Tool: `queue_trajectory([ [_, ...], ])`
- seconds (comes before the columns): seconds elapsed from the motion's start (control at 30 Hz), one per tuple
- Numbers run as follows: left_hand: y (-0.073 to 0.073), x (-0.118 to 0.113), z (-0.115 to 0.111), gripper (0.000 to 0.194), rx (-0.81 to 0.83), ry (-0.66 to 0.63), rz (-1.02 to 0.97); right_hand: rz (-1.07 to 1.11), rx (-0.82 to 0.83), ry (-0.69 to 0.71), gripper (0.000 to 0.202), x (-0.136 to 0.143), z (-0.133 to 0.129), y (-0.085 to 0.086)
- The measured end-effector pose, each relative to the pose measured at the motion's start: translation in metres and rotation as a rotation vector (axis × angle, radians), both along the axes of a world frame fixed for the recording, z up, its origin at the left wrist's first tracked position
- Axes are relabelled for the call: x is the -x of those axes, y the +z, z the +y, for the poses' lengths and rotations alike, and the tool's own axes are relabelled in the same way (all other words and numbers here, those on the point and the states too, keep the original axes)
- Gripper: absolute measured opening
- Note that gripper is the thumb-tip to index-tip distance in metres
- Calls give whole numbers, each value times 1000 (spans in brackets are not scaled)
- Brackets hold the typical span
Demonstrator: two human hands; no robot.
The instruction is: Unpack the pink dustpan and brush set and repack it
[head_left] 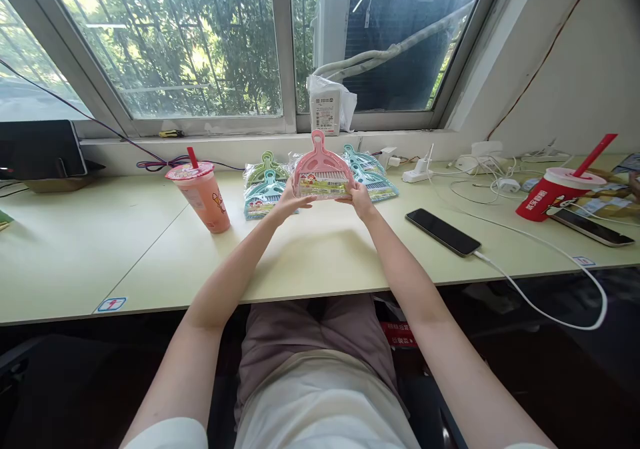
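A pink mini dustpan and brush set point(323, 169) in clear packaging is held up above the desk, its handle pointing up. My left hand point(291, 202) grips its lower left corner, and my right hand point(361, 200) grips the lower right corner. Behind my left hand lie a blue dustpan set point(263, 196) and a green dustpan set point(263, 169), both packaged. To the right, beyond my right hand, are light blue dustpan sets point(377, 182), partly overlapping. The pink set hides part of the desk and the wall behind.
On the pale desk point(320, 256), a pink drink cup point(203, 196) stands left and a red cup point(555, 192) right. A phone point(443, 231) with a charging cable lies near my right forearm. A wrapped white box point(326, 109) sits on the windowsill. Tangled white cables point(493, 166) lie at back right.
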State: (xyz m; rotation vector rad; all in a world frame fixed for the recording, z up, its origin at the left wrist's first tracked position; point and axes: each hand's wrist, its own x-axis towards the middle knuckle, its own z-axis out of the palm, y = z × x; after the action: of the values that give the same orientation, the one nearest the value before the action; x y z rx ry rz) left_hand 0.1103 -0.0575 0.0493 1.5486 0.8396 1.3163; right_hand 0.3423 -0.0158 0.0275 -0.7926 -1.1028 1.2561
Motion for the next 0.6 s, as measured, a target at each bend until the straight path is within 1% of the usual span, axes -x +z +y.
queue_trajectory([
  [0.03,-4,-2,2,70,-33,71,13,-19,-17,6,6,1,-2,1],
  [0.07,-7,-3,6,63,-56,147,20,-45,-29,13,5,3,-4,1],
  [0.17,-14,-1,15,25,-85,369,1,-115,-46,41,5,12,-9,4],
  [0.2,-15,0,18,19,-79,415,-3,-128,-47,49,7,15,-11,4],
  [0.3,-12,2,19,15,-73,504,4,-136,-54,70,12,22,-14,6],
  [0.43,1,6,8,11,-109,572,98,-123,-70,114,19,21,-17,8],
  [0.5,8,15,-3,12,-130,592,181,-154,-78,136,23,20,-18,9],
  [0.6,14,39,-26,14,-167,638,378,-279,-66,163,26,28,-19,8],
])
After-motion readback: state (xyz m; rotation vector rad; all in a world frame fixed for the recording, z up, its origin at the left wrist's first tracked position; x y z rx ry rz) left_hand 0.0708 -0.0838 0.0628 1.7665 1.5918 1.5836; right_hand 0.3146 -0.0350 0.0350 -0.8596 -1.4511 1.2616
